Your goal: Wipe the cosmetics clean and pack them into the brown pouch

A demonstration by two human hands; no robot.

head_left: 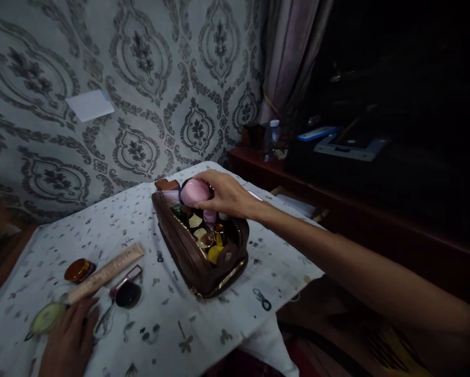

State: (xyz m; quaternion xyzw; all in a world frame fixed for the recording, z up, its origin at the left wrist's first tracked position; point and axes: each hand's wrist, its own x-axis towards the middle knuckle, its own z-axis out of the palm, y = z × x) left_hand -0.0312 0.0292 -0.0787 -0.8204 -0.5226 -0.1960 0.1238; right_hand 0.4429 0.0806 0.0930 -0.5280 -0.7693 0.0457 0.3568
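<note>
Pink rounded container is in the right hand, grasped between thumb and fingers over the opening of the brown bag, toward its far end. From where I'm standing, I can see a gold item and a yellow round piece inside the bag's near end. To the bag's left lie an amber-topped jar, a beige tube and a dark round piece. The left hand is beside the tube's near end, also left of the bag; I can't tell whether it's gripping anything.
</note>
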